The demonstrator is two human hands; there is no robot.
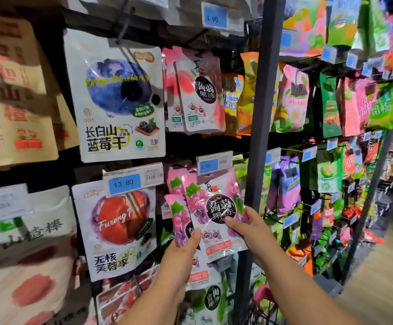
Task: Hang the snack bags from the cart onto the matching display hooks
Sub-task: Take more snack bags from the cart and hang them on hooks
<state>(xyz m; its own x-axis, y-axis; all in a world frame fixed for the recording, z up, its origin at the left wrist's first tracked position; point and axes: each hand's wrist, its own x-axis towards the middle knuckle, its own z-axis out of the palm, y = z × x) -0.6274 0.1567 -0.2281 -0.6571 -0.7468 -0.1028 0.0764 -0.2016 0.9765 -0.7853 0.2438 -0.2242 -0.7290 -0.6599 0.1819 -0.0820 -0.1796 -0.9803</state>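
Note:
A pink and purple grape jelly bag (214, 214) is held up in front of a hook row of the same bags under a blue 4.90 price tag (208, 165). My right hand (249, 228) grips its lower right side, thumb across the front. My left hand (186, 252) pinches a second grape jelly bag (179, 219) just left of it, thumb on the front. More grape bags (175, 181) hang behind. Whether the front bag's hole sits on the hook is hidden by the tag.
Peach jelly bags (197, 90) hang above. A blueberry bag (118, 97) and a red plum bag (120, 228) hang to the left. A dark steel upright (261, 102) runs just right of the hooks. A pink cart handle (264, 294) shows low down.

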